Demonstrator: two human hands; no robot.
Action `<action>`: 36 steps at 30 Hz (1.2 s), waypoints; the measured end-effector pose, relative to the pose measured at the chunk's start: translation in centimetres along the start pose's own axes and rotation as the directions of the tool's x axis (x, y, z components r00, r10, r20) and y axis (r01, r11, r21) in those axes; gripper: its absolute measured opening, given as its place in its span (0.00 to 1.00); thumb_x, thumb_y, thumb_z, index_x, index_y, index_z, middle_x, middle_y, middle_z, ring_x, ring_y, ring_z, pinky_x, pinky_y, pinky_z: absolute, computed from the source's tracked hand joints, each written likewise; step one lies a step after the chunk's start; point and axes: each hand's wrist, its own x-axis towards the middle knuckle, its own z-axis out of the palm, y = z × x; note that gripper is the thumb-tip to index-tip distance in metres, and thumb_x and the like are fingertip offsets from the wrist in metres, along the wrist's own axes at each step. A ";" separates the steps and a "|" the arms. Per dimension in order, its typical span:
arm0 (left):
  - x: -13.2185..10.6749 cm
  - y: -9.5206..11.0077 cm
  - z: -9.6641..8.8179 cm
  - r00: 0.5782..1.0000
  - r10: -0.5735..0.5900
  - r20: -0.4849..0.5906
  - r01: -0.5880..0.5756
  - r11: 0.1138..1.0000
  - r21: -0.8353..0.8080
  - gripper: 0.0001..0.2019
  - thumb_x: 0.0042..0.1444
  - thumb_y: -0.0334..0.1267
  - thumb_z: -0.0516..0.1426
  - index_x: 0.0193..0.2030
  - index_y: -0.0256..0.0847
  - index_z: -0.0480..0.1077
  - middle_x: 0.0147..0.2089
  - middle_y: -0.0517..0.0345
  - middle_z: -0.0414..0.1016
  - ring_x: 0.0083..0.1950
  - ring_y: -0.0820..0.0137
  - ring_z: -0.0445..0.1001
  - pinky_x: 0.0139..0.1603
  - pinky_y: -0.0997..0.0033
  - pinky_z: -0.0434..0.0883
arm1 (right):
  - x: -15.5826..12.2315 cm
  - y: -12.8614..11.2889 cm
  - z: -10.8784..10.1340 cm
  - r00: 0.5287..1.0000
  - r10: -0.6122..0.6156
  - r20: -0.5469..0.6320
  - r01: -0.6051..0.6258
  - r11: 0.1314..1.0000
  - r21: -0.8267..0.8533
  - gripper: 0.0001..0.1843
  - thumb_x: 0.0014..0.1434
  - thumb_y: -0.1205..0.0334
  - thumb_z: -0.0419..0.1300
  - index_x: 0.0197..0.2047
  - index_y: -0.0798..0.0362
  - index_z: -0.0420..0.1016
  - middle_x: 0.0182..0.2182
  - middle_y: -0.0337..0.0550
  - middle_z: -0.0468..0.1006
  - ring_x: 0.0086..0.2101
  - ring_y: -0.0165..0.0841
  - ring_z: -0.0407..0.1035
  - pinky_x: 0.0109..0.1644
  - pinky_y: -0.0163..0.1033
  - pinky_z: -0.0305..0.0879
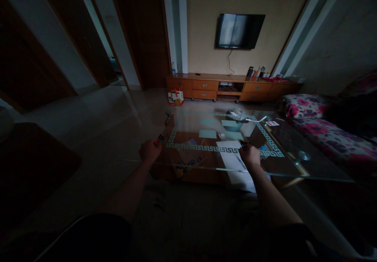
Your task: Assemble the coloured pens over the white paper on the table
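My left hand [150, 151] is closed above the near left edge of the glass table [191, 168]. A small dark stick-like thing [160, 138] with red and green on it pokes out of its fingers; its kind is too dim to tell. Over the near right part of the glass, my right hand [250, 156] is closed too. A short dark thing [242, 142] shows at its fingertips, mostly hidden by the hand. White paper [228, 158] lies under and left of this hand.
A bag [240, 115] and a white strip [256, 119] lie toward the table's far side. A glass knob [303, 157] is at the right. Beyond stand a low wooden cabinet [204, 84], a red-handled box [176, 97] and a flowered sofa [332, 130].
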 end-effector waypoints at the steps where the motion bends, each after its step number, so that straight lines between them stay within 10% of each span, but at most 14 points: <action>1: -0.1 0.0 0.1 1.000 0.002 0.016 -0.003 1.000 0.022 0.13 0.55 0.49 0.56 0.39 0.43 0.74 0.44 0.46 0.76 0.48 0.54 0.73 0.44 0.59 0.68 | 0.0 0.0 0.0 1.000 -0.003 0.001 0.003 1.000 0.002 0.16 0.57 0.57 0.57 0.40 0.60 0.81 0.33 0.60 0.81 0.36 0.44 0.77 0.40 0.38 0.66; 29: 0.2 -0.1 1.0 0.998 0.010 0.062 -0.013 0.998 0.061 0.12 0.55 0.47 0.56 0.39 0.43 0.76 0.43 0.45 0.77 0.47 0.51 0.73 0.45 0.54 0.68 | 0.2 -0.6 0.4 0.998 -0.068 -0.015 0.069 0.996 0.049 0.15 0.57 0.59 0.57 0.38 0.59 0.81 0.32 0.55 0.82 0.33 0.41 0.76 0.37 0.36 0.64; 36: 0.2 2.5 1.5 0.966 0.259 -0.016 -0.257 0.948 -0.188 0.09 0.60 0.40 0.53 0.39 0.40 0.72 0.41 0.50 0.76 0.44 0.63 0.73 0.47 0.65 0.68 | -0.7 -2.2 0.3 0.991 -0.130 -0.030 0.133 0.979 0.155 0.15 0.59 0.58 0.56 0.36 0.58 0.81 0.32 0.53 0.82 0.33 0.39 0.76 0.37 0.35 0.63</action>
